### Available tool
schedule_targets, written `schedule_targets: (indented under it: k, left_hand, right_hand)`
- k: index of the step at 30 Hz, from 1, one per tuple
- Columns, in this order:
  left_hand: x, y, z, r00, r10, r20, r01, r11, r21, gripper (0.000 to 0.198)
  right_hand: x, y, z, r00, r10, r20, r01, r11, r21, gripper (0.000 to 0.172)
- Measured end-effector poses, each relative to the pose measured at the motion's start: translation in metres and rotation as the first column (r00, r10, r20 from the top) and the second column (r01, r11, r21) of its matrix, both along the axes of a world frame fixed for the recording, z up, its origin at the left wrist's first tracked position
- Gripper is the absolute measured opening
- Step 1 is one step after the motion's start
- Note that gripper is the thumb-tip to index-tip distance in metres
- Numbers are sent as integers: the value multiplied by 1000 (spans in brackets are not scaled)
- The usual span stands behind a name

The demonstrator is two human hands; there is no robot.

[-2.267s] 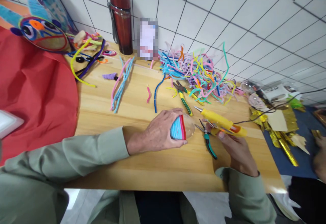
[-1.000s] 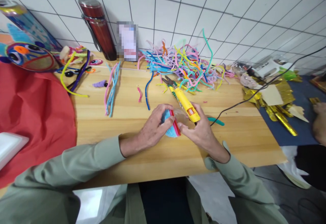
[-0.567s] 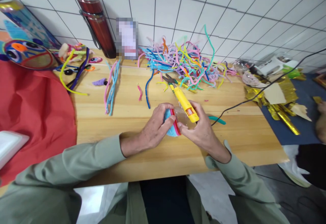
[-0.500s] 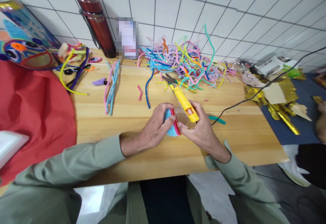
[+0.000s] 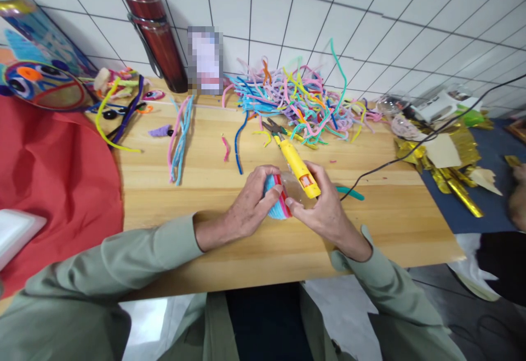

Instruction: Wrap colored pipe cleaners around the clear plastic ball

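The wooden table (image 5: 164, 196) bears a tangle of fuzzy stems (image 5: 293, 98) at the back. Nearer, the left hand (image 5: 249, 203) and right hand (image 5: 322, 213) almost meet, the right clasping a yellow glue gun (image 5: 296, 165); between them, both clamp a rounded piece (image 5: 276, 207) banded blue and red.

A light wooden table (image 5: 390, 224), its left end covered by a red cloth (image 5: 69, 175). On the wood: a dark-red flask (image 5: 161, 46), a tangled heap of colourful fuzzy stems (image 5: 296, 98), a loose pink-and-blue bundle (image 5: 181, 142), and pliers (image 5: 274, 127).
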State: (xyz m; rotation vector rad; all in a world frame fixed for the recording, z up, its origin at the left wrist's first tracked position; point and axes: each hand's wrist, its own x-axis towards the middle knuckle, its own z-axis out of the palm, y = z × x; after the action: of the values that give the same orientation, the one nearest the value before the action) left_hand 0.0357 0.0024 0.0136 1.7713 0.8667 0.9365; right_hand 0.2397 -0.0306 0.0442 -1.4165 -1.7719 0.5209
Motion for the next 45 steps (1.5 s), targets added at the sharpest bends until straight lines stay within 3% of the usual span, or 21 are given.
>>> schedule_targets:
  k: [8, 12, 20, 24, 28, 34, 38, 42, 45]
  left_hand:
    - [-1, -2, 0, 1000, -13, 0, 13, 1000, 22, 29]
    - [-3, -4, -8, 999, -36, 24, 32, 992, 126, 34]
    - [2, -5, -23, 1000, -1, -17, 9, 895, 445, 86]
    - [4, -5, -26, 999, 28, -18, -16, 885, 464, 80]
    - [3, -4, -29, 999, 34, -12, -25, 887, 462, 77]
    - [-1, 6, -28, 999, 22, -26, -10, 925, 380, 76]
    - [-5, 14, -24, 999, 29, -14, -22, 930, 366, 70]
    - [-8, 14, -17, 999, 2, -52, 15, 949, 314, 59]
    - [-9, 11, -13, 999, -13, -50, 28, 952, 304, 54]
  right_hand:
    - [-2, -1, 0, 999, 9, 40, -10, 1000, 29, 66]
    - [-1, -1, 1, 1000, 13, 26, -14, 1000, 26, 66]
    - [1, 0, -1, 1000, 12, -9, -12, 1000, -3, 68]
    - [0, -1, 2, 999, 10, -52, -12, 999, -47, 64]
    - [8, -2, 5, 986, 14, -167, -32, 994, -106, 48]
    - [51, 5, 5, 938, -93, -334, 55, 991, -121, 36]
    - [81, 8, 11, 944, 2, -329, -76, 975, -211, 37]
    - [93, 1, 25, 956, 111, -270, -214, 896, -389, 40]
    - [93, -5, 35, 952, 131, -278, -248, 860, -446, 45]
